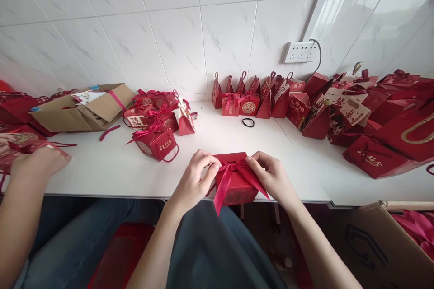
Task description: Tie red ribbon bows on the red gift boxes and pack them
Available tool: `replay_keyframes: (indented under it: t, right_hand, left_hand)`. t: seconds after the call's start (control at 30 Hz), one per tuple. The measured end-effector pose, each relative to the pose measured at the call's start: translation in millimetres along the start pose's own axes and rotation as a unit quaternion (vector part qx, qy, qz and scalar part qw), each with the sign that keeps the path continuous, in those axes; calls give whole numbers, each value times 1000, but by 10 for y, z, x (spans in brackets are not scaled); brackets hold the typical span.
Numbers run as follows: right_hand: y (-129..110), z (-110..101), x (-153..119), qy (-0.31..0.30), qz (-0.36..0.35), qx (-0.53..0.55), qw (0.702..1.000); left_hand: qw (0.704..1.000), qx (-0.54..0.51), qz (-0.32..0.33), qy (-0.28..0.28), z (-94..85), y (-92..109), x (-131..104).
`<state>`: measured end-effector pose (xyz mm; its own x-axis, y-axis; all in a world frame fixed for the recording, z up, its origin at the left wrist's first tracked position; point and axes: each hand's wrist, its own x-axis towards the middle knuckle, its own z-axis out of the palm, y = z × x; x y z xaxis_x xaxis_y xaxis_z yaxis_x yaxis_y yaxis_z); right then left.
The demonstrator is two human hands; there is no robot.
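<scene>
A red gift box (240, 188) stands at the table's front edge, right before me. Across its top lies a crimson ribbon (222, 187) tied in a bow, its two tails hanging over the front. My left hand (200, 176) pinches the bow's left side between thumb and fingers. On the other side, my right hand (267, 171) has thumb and fingers closed on the bow's right side at the box's top edge. Part of a cord handle shows beside the box under my left hand.
Finished-looking red boxes (158, 144) stand at left centre, others (249, 104) along the wall. An open cardboard box (77, 113) sits at left. Another person's hand (42, 160) handles a red box there. A black loop (248, 122) lies mid-table. A carton (389, 244) with ribbons stands lower right.
</scene>
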<state>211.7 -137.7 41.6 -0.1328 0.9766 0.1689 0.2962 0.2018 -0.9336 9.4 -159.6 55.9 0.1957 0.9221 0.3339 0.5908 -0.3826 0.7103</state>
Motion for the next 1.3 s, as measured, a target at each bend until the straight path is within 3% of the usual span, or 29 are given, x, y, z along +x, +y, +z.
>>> replay_keyframes:
  t: [0.23, 0.33, 0.47, 0.67, 0.83, 1.07, 1.3]
  right_hand:
    - [-7, 1, 6, -11, 0, -6, 1000]
    - [-18, 6, 6, -16, 4, -5, 1000]
    - [-13, 10, 7, -14, 4, -4, 1000]
    - [2, 1, 10, -15, 1, -10, 1000]
    - [11, 1, 6, -16, 3, -9, 1000]
    - [12, 2, -4, -15, 5, -7, 1000]
    - [16, 3, 5, -6, 5, -9, 1000]
  left_hand:
    - [980, 168, 90, -58, -210, 63, 136]
    - [979, 155, 111, -68, -267, 50, 183]
    - [985, 96, 138, -28, -219, -5, 207]
    - [994, 68, 64, 57, -20, -49, 179]
    - [994, 79, 75, 17, -1, -12, 165]
    - [984, 113, 92, 106, 58, -44, 192]
    - [984, 151, 57, 81, 58, 29, 190]
